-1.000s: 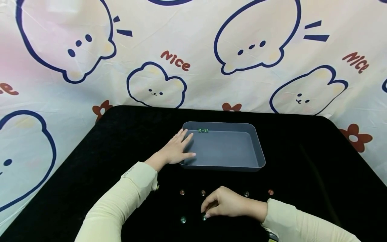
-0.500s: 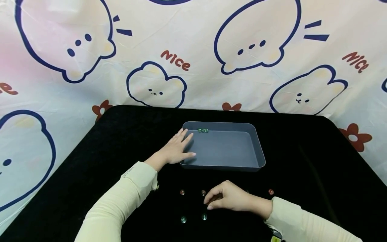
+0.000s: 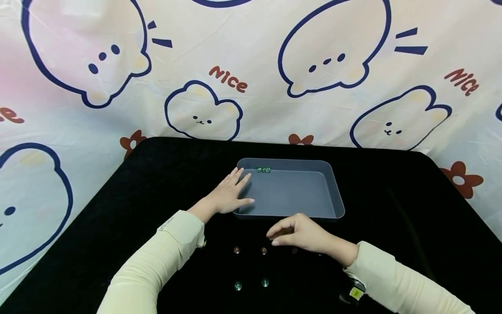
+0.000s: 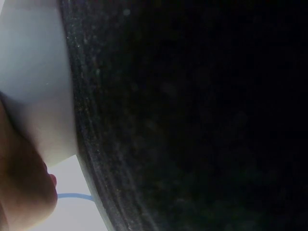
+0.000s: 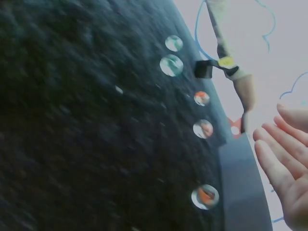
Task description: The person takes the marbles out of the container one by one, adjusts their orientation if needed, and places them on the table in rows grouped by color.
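A grey rectangular tray (image 3: pixel 290 192) lies on black cloth, with three green marbles (image 3: pixel 263 170) in a row by its far wall. My left hand (image 3: pixel 225 195) rests on the tray's left rim, fingers spread. My right hand (image 3: pixel 300 233) hovers just in front of the tray's near wall, fingers loosely bent. In the right wrist view, nothing shows between its fingers (image 5: pixel 276 166). Nearer to me lie two green marbles, one left (image 3: pixel 238 286) and one right (image 3: pixel 265 282). Behind them is a row of reddish marbles (image 3: pixel 236 250), partly covered by my right hand.
The black cloth (image 3: pixel 176 174) covers the whole table. A pale curtain (image 3: pixel 266 113) printed with cartoon animals hangs behind and at the sides. A wrist camera with a yellow label (image 3: pixel 356 293) sits under my right cuff.
My right hand has let go of the right-hand green marble, risen from it and moved away from me toward the tray. The left hand and tray have stayed still.
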`<state>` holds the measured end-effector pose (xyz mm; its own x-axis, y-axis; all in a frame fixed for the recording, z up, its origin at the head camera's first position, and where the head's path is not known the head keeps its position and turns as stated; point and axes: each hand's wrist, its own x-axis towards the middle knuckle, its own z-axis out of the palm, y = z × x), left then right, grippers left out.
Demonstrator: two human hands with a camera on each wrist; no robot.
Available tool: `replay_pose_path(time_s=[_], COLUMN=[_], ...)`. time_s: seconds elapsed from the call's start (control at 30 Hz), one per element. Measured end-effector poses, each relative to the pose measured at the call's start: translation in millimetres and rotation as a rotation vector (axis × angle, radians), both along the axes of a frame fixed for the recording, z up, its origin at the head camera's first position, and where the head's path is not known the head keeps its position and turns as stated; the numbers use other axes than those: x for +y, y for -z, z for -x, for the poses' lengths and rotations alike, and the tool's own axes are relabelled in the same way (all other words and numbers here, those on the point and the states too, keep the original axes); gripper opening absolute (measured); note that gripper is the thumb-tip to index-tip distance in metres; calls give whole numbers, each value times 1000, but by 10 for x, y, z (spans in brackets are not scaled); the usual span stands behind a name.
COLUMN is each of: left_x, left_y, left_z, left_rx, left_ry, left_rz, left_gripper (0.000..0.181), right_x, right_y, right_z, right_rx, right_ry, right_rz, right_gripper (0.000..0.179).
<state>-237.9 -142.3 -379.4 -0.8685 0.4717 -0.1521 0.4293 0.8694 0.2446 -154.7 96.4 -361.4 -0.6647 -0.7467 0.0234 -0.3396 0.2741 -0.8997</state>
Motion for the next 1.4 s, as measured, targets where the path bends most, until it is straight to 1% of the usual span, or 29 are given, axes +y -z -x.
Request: replay_pose_path(time_s=[0.07, 0.33, 0.53, 0.77, 0.93, 1.1, 1.2, 1.4], left_x=[5, 7, -4, -3, -7, -16, -16, -2], left_y=[5, 16, 14, 9, 22, 13, 4, 15], left_z=[-2, -3, 0, 2, 9, 4, 3, 20], left_rx=[0, -28, -41, -43, -29, -33, -34, -19], left_ry=[4, 12, 14, 5, 0, 6, 10, -7], left_rz=[-2, -21, -21, -12, -10, -16, -17, -4], left_gripper=[79, 79, 79, 78, 78, 78, 79, 77], right_x=[11, 69, 94, 111, 82, 27, 12, -1], right_y=[-26, -124, -200, -253, -267, -297, -322, -338], right_z=[40, 224, 347, 522, 666, 758, 824, 994], right_rx=[-1, -70, -84, -88, -132, -153, -156, -104], right_ry=[18, 114, 139, 202, 232, 267, 287, 323], right_rz=[7, 47, 67, 44, 49, 49, 40, 15], right_gripper=[22, 29, 31, 33, 35, 31, 30, 28])
